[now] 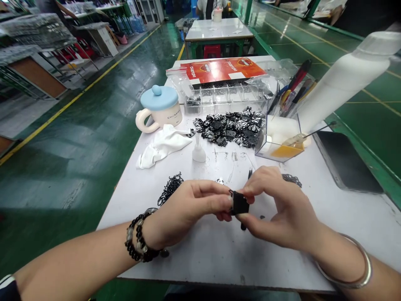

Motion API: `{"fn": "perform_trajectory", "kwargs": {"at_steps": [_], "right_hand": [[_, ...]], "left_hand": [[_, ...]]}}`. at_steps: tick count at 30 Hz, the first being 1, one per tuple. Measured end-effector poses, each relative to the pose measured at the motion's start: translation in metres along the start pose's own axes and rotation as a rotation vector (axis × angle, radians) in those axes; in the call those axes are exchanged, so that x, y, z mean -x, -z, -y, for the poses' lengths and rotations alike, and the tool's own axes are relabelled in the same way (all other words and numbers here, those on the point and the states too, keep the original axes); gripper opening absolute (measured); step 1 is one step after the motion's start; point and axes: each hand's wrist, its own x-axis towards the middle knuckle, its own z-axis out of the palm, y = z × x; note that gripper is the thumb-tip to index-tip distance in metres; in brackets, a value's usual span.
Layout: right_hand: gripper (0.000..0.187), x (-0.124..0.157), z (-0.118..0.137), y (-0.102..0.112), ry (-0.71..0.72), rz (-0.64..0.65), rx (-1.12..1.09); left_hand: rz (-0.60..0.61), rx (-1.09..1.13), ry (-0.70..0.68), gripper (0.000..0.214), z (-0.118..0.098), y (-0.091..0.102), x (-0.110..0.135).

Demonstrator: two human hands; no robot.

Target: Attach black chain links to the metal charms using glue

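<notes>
From where I stand, both bare forearms reach in from the near edge of the white tabletop (188, 263), slanting toward each other until the hands almost meet over its near middle. The left hand (184, 211), below a wrist wrapped in black beaded bracelets (139, 238), points right with its thumb laid straight and its fingers bent behind. The right hand (283, 209), with a silver metal bangle (365, 267) on the forearm, arches in from the right, index finger on the far edge and thumb on the near. Between them sits a small, flat, black squarish part (240, 203): the left fingertips close on its left side, and the right thumb and index finger stand apart only by its width, pinching it. A slim black tool (243, 226) shows partly beneath the hands. Just left and far of the left hand lies a heap of thin, black, bent pieces (170, 188); farther off spreads a larger pile of glossy black parts (230, 127), near a clear plastic holder (277, 156) to its right.
</notes>
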Motion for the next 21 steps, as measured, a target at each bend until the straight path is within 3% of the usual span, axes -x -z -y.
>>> {"fn": "perform_trajectory", "kwargs": {"at_steps": [3,7,18,21], "right_hand": [[0.013,0.001,-0.004,0.002,-0.24,0.042,-0.266],[0.02,0.002,-0.008,0.004,-0.436,0.135,-0.525],[0.029,0.001,-0.006,0.0,-0.467,0.167,-0.564],[0.026,-0.002,-0.012,0.016,-0.331,0.152,-0.387]], "left_hand": [[0.073,0.201,0.096,0.021,-0.001,0.002,-0.001],[0.089,0.217,0.085,0.016,-0.002,0.001,0.0],[0.061,0.152,0.059,0.014,0.0,0.0,0.0],[0.048,0.094,0.04,0.016,0.002,-0.001,0.001]]}}
